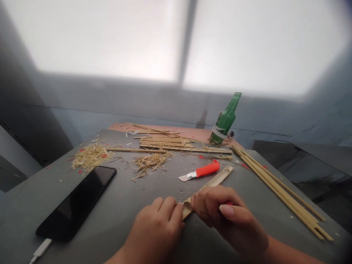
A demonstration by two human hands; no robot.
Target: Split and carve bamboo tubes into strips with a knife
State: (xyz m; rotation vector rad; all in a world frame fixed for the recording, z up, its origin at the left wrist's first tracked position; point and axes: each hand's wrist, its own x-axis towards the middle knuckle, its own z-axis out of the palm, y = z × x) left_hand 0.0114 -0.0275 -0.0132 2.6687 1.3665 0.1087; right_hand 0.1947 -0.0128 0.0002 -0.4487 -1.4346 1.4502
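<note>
My left hand (158,227) is closed near the front of the table, its fingertips against the near end of a split, hollowed piece of cane (220,176). Whatever lies inside its curled fingers is hidden. Beside it, my right hand (229,216) is closed over the middle of the cane. A bit of red, like a handle, shows between its thumb and fingers; the rest of that thing is covered. Just beyond the hands lies a utility knife (206,169) with a red handle, its blade pointing left.
A black phone (77,203) with a white cable (42,247) lies at left. Shavings (90,157) and more shavings (150,163) are heaped behind. Thin sticks (165,142) lie at the back, long canes (280,190) at right. A green bottle (226,119) leans at the back.
</note>
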